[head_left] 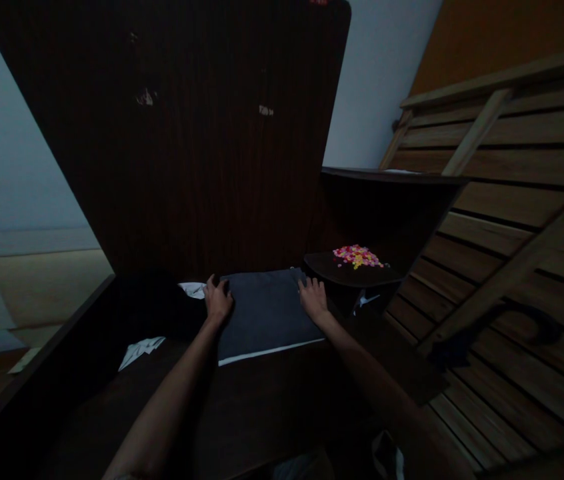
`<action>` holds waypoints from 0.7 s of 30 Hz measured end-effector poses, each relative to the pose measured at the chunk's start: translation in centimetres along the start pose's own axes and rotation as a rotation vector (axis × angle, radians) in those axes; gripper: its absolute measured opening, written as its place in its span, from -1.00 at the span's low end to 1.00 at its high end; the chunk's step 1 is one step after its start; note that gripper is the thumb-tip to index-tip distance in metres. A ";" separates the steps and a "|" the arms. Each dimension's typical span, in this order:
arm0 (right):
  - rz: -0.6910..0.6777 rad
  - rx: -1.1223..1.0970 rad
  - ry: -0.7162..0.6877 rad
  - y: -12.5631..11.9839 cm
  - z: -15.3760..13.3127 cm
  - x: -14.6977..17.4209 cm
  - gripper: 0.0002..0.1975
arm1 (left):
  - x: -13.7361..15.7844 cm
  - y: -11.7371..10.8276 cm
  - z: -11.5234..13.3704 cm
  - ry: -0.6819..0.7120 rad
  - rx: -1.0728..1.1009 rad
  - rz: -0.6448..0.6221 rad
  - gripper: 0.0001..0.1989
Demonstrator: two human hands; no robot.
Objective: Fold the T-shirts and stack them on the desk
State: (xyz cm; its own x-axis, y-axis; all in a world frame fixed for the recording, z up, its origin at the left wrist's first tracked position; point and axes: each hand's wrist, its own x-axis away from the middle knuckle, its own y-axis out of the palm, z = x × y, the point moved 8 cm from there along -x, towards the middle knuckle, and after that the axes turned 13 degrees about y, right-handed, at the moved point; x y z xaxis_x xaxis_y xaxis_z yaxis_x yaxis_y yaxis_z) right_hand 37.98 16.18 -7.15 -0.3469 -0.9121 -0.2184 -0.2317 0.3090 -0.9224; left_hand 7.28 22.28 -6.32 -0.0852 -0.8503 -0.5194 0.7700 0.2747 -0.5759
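A dark grey cloth [264,313] lies flat on the dark desk surface [257,413], with a white strip [271,351] along its near edge. My left hand [218,300] is at the cloth's far left corner, its fingers bent over the edge. At the far right corner, my right hand [313,299] has its fingers closed on the cloth, which looks slightly bunched there. The undersides of both hands are hidden, and the light is dim.
White papers [142,351] lie to the left, and another white sheet [193,289] is beside my left hand. A small shelf [315,265] on the right bears a pile of pink, red and yellow pieces [357,256]. A tall dark wooden panel [202,167] rises behind; wooden slats [522,193] stand right.
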 end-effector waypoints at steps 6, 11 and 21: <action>-0.010 -0.056 -0.232 0.6 -6.2 0.6 -0.53 | 0.2 3.8 6.9 0.346 -0.198 -0.234 -0.58; -0.124 -0.076 -0.137 3.1 -4.7 -0.7 -0.44 | 1.3 7.0 5.5 0.289 -0.263 -0.381 -0.43; -0.162 -0.017 -0.067 4.7 -2.0 -2.2 -0.36 | 1.9 7.5 4.0 0.323 -0.234 -0.390 -0.35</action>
State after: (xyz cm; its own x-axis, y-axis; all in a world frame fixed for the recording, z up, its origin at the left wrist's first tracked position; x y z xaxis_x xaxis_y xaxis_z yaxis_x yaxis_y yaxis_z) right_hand 35.86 20.14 -10.38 -0.2426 -0.9660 -0.0890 -0.2947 0.1608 -0.9420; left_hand 15.45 20.90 -9.09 -0.5538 -0.7381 -0.3853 0.4842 0.0909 -0.8702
